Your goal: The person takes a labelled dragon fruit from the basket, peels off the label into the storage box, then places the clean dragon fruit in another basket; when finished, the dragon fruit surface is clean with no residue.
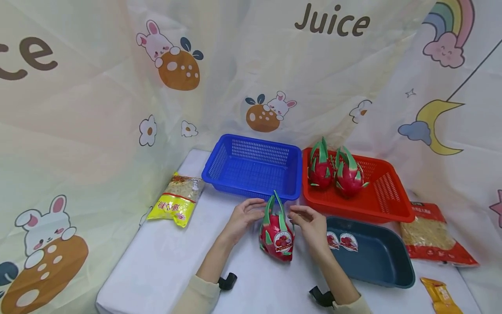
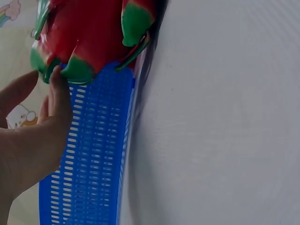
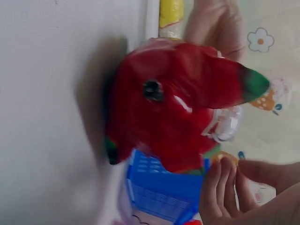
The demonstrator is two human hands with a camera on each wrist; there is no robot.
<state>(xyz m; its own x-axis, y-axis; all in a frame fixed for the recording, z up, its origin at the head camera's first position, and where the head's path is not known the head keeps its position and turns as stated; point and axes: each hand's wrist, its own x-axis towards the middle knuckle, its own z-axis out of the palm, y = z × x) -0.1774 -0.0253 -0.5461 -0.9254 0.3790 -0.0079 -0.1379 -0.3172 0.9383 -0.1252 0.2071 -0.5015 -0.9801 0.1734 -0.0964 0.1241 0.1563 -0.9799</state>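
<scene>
A red dragon fruit (image 1: 276, 237) with green leaf tips stands on the white cloth between my hands, with a round label (image 1: 283, 241) on its front. My left hand (image 1: 242, 220) is beside its upper leaves, fingers loosely bent; in the left wrist view the fingertips (image 2: 56, 77) overlap a green leaf tip, and contact is unclear. On the other side, my right hand (image 1: 311, 224) has relaxed fingers close to the leaves. The right wrist view shows the fruit (image 3: 164, 103) tilted large before the camera, with those fingers (image 3: 227, 183) at its edge, apparently gripping nothing.
Behind the fruit stands a blue basket (image 1: 255, 163). A red basket (image 1: 382, 192) holds two dragon fruits (image 1: 349, 179). At right, a dark tray (image 1: 376, 257) contains two round labels (image 1: 348, 242). Packets lie around: yellow (image 1: 176, 200), red (image 1: 435, 235) and orange (image 1: 441, 296).
</scene>
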